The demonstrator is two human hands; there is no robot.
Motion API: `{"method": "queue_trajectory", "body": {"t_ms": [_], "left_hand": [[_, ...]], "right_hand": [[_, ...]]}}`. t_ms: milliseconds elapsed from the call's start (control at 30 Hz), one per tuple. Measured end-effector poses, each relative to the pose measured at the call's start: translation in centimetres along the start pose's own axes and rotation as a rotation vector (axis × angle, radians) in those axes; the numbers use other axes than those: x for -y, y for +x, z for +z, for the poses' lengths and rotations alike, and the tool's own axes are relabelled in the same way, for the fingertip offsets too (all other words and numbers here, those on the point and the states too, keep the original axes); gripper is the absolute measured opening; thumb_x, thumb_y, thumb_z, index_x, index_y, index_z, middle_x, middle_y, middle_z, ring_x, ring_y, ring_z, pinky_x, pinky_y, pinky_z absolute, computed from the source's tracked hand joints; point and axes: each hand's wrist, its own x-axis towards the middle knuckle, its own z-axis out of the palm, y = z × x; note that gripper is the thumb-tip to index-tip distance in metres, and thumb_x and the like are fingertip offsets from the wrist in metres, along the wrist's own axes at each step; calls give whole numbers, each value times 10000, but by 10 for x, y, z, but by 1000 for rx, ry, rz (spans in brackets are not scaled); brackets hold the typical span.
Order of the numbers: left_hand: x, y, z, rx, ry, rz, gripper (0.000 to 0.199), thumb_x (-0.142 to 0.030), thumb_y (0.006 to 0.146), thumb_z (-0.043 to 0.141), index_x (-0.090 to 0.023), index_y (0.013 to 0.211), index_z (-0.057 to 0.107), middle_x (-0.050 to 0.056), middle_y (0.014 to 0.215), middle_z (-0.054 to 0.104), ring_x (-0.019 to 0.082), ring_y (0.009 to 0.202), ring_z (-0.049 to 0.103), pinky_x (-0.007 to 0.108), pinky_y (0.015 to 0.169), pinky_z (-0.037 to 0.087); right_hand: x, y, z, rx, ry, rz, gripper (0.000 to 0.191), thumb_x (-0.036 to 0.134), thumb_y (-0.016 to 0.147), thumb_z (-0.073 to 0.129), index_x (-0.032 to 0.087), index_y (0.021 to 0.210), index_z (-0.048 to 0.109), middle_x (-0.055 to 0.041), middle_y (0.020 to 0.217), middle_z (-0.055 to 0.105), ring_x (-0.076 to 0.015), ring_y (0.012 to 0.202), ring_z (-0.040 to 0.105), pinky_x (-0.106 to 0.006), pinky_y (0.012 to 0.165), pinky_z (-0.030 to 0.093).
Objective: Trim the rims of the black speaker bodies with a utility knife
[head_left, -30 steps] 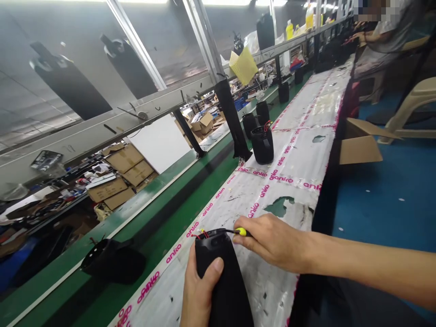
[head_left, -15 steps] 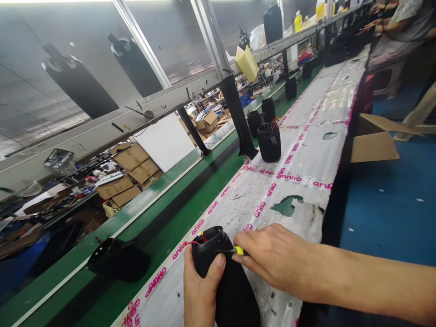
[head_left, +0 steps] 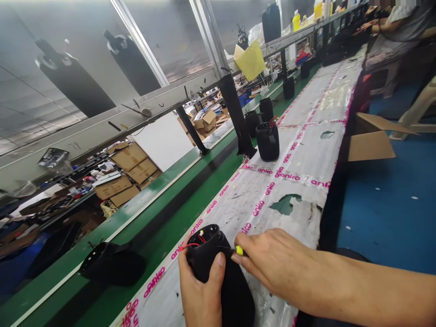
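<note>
My left hand [head_left: 204, 284] is wrapped around a black rounded housing [head_left: 235, 290], thumb on its near side. The housing leans, and red wires with a small white-yellow connector [head_left: 201, 233] stick out of its open top. Pinched in my right hand [head_left: 272, 259] is a thin-shafted tool with a yellow-ended handle [head_left: 240, 250]. Its dark tip meets the housing just below the rim; whether it is a blade or a pick I cannot tell. Most of the handle is hidden in my fingers.
Another black housing [head_left: 112, 263] lies on the green conveyor [head_left: 177, 195] at left. One more with red wires [head_left: 267, 141] stands farther along the plastic-covered bench [head_left: 238, 195]. An open cardboard box [head_left: 371, 145] is at right. A person [head_left: 398, 36] sits at the far right.
The housing has shifted slightly left and turned a little in my left hand, its opening showing more. My right hand keeps the tool against it below the rim.
</note>
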Motion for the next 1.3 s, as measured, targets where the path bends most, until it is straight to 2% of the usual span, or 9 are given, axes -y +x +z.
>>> {"method": "queue_trajectory", "body": {"t_ms": [133,300,567,700,833,1000,1100,1200,1300], "left_hand": [[1,0,-1,-16,32,-31,618,-607,684,733,-213,1111,520,50,979,653,285,918,634,438,867,480],[-1,-1,1,-81,81,-29,597,-576,665,751,-219,1078,507,63,968,633,308,934,621,466,855,469],[-9,-7,6,-141,129,-11,709,-518,670,744,-214,1238,448,98,1108,582,335,1035,605,494,910,457],[-8,-7,7,-150,156,13,745,-514,670,743,-195,1273,445,111,1131,576,345,1074,590,500,930,453],[-7,-4,5,-144,159,16,728,-521,663,753,-209,1248,452,95,1113,587,333,1055,602,498,933,459],[-6,0,2,-77,58,49,677,-514,687,763,-208,1231,500,89,1127,622,294,1034,621,453,935,478],[-2,5,2,-21,-41,35,697,-537,668,786,-217,1235,536,67,1089,662,275,982,647,413,903,502],[3,15,0,-97,-107,-50,637,-558,697,764,-199,1185,565,58,994,682,259,901,669,405,859,526],[5,22,-7,-181,-135,-88,618,-553,731,738,-193,1202,561,60,987,680,253,908,670,405,865,532]], "right_hand": [[2,-1,1,17,19,-38,203,332,1050,381,237,939,522,-15,692,648,-242,528,625,-350,493,153],[4,-1,3,-9,-6,-11,215,346,1053,370,235,934,511,-7,652,630,-235,493,615,-355,477,126],[9,-1,0,-54,-40,21,156,314,1023,450,232,912,521,-4,608,602,-247,493,619,-353,475,140],[9,2,-2,-109,-102,-69,94,274,989,524,223,911,523,5,602,590,-222,467,588,-360,465,164],[9,4,-3,-149,-158,-79,89,269,972,561,199,926,530,-5,612,603,-217,506,608,-353,483,237],[8,0,2,-94,7,-42,130,292,1015,468,220,925,526,-5,684,649,-226,536,634,-344,490,267],[10,-11,9,-170,123,-34,129,261,1027,425,210,971,530,-8,755,664,-211,576,649,-340,502,301],[11,-23,11,-303,229,-87,223,276,1059,337,199,1006,540,-13,788,663,-187,617,653,-333,534,355],[5,-26,9,-307,330,-40,251,305,1072,326,202,1047,553,-19,832,686,-176,695,676,-311,592,410]]}}
